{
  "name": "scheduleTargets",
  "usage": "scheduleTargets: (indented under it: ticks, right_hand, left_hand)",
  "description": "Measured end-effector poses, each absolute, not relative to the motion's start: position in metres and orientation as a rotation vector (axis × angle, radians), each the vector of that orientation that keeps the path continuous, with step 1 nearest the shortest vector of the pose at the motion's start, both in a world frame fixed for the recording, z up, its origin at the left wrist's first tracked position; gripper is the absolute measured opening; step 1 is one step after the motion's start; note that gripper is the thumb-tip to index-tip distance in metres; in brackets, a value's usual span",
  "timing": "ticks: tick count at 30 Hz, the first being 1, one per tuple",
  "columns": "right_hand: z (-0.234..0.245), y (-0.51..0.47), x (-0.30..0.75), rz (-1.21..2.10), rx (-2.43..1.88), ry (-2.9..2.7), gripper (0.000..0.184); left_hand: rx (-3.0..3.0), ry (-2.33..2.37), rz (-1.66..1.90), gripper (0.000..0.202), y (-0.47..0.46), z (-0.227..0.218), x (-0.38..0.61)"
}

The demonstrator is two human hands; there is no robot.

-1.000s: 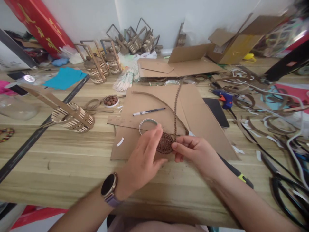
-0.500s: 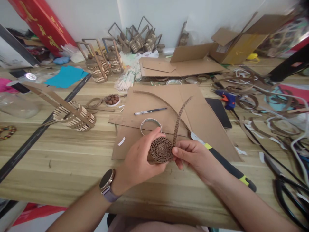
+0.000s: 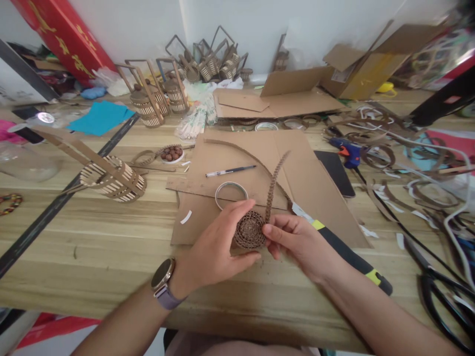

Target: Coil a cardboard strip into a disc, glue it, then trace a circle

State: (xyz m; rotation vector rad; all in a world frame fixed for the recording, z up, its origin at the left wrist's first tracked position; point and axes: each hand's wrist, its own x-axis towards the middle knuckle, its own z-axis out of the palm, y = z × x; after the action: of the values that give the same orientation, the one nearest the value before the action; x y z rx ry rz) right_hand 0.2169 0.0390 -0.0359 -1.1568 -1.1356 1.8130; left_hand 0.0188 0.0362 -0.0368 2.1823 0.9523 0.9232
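Gold characters on the red box (image 3: 63, 37) are not legible. Left hand (image 3: 218, 249) and right hand (image 3: 297, 242) both grip the cardboard coil (image 3: 251, 230), held just above the surface (image 3: 92, 247), flat face toward the camera. The left hand's fingers hide the coil's left edge. Its loose strip (image 3: 275, 180) runs away, tilting right.
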Motion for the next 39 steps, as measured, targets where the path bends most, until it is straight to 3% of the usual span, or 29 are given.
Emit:
scheduleTargets:
  ticks: [4, 17, 28, 39]
  right_hand:
    - [-0.037, 0.034, 0.208, 1.853, -1.135, -1.017, 0.042]
    - [-0.041, 0.036, 0.219, 1.931, -1.135, -1.223, 0.046]
    - [-0.042, 0.043, 0.228, 1.964, -1.146, -1.367, 0.047]
    - [-0.041, 0.035, 0.209, 1.931, -1.115, -0.905, 0.045]
  left_hand:
    - [2.138, 1.037, 1.014, 0.089, 0.034, -0.041, 0.023]
    - [2.205, 0.885, 0.965, 0.072, 0.040, -0.038, 0.017]
    - [2.233, 0.779, 0.804, 0.078, 0.038, -0.039, 0.016]
    - [2.178, 0.956, 1.093, 0.069, 0.035, -0.045, 0.024]
